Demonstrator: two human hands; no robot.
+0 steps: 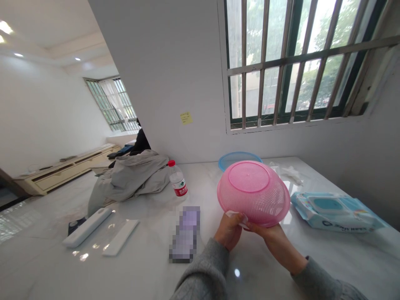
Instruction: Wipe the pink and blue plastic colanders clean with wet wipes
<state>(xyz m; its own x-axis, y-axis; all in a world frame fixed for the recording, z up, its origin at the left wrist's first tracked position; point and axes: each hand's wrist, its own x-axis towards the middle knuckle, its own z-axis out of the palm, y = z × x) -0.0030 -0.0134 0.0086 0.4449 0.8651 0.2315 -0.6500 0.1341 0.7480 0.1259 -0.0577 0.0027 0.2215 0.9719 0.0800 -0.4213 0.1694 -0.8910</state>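
Observation:
A pink plastic colander [253, 192] is held up above the white table [150, 266], its perforated underside turned toward me. My right hand [272, 234] grips its lower rim from beneath. My left hand [229, 230] is closed on a small white wipe [236, 216] pressed against the same rim. Both arms wear grey sleeves.
A blue bowl [233, 158] sits behind the colander. A pack of wet wipes [336, 210] lies at the right, crumpled white tissue [289, 173] behind it. Left of my hands: a blurred phone-like object [186, 233], a water bottle [177, 180], grey jacket [131, 177], two white bars [103, 231].

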